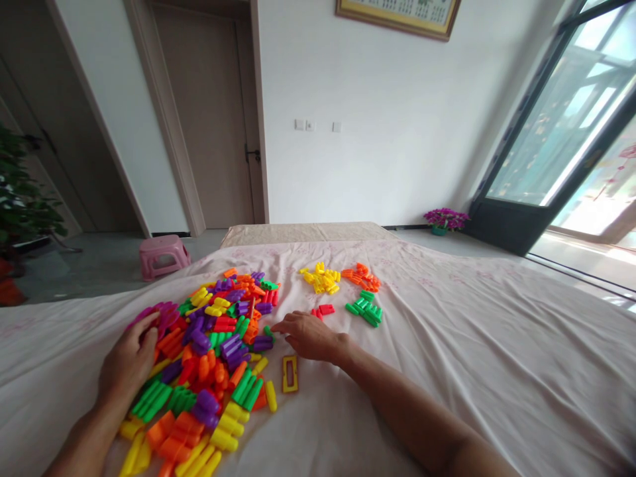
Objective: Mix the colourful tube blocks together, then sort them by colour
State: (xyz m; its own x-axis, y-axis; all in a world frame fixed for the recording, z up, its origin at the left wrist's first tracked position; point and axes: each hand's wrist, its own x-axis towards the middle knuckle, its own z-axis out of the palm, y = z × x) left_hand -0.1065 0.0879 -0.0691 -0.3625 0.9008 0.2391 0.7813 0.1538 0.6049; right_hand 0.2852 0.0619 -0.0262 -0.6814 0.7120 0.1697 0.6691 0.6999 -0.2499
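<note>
A large mixed heap of plastic pieces (203, 361) in several colours lies on the pale cloth. At its left edge my left hand (130, 354) has its thumb and fingers around magenta pieces (167, 317). On the heap's right side my right hand (311, 334) reaches in, fingertips at a small green piece (269, 330); whether they grip it is too small to tell. Beyond that hand lie separate groups: yellow pieces (322, 279), orange pieces (365, 275), green pieces (366, 309) and a few red pieces (325, 309). A yellow rectangular frame (289, 374) lies nearer me.
The cloth-covered surface (447, 344) spreads widely to the right, with folds. A pink stool (163, 255) stands on the floor at the left. Magenta flowers (446, 218) stand by the far wall, near a glass door (546, 132). A leafy plant (24, 185) is at far left.
</note>
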